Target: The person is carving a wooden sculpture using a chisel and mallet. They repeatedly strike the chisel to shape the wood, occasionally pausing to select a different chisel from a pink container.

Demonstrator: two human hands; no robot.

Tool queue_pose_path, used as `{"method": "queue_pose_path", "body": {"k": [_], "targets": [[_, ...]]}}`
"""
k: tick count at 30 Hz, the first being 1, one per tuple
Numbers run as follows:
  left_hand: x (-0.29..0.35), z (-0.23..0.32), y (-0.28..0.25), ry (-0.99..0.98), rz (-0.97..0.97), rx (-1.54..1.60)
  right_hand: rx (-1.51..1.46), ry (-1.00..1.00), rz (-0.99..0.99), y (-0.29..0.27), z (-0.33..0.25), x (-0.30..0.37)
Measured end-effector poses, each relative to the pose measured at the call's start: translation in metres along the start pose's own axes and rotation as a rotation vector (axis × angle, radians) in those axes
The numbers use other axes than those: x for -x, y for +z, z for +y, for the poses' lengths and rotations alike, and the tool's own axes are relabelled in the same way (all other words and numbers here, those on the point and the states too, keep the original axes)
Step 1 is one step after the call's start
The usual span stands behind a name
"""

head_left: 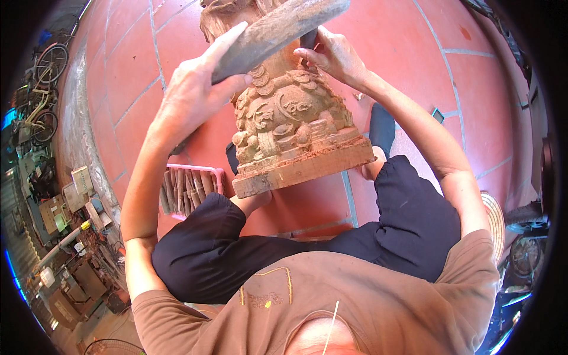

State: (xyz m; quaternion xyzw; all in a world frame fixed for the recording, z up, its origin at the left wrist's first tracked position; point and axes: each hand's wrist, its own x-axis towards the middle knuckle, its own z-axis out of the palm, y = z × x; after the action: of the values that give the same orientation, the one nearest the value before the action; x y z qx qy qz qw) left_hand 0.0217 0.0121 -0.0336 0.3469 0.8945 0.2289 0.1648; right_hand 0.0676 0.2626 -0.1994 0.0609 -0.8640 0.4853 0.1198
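Note:
A carved wooden statue (296, 118) stands on its square block base between my legs, covered with coin and swirl shapes in relief. My left hand (192, 89) is closed round a long, worn grey-brown wooden mallet (278, 36), which slants up to the right across the statue's upper part. On the far side of the carving, my right hand (338, 56) has its fingers closed on a dark tool (308, 39). Only a short piece of that tool shows, so its kind is unclear; the mallet hides some of it and of the statue.
Beside my left knee sits a pink plastic basket (220, 177) of wooden-handled sticks or tools (186, 188). A woven round item (493, 222) lies by my right elbow. Bicycles (47, 94) and piled clutter (77, 254) line the left; wheels (525, 257) stand at right. Red tiles (408, 41) cover the floor.

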Motion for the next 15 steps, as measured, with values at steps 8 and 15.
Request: {"method": "queue_pose_path", "body": {"k": [8,15], "targets": [[0.004,-0.011,-0.007,0.056,0.107,0.269,-0.356,0.179,-0.095,-0.006,0.018,0.005],[0.007,-0.004,-0.007,0.02,0.103,0.285,-0.159,0.155,-0.102,-0.005,-0.001,-0.008]]}}
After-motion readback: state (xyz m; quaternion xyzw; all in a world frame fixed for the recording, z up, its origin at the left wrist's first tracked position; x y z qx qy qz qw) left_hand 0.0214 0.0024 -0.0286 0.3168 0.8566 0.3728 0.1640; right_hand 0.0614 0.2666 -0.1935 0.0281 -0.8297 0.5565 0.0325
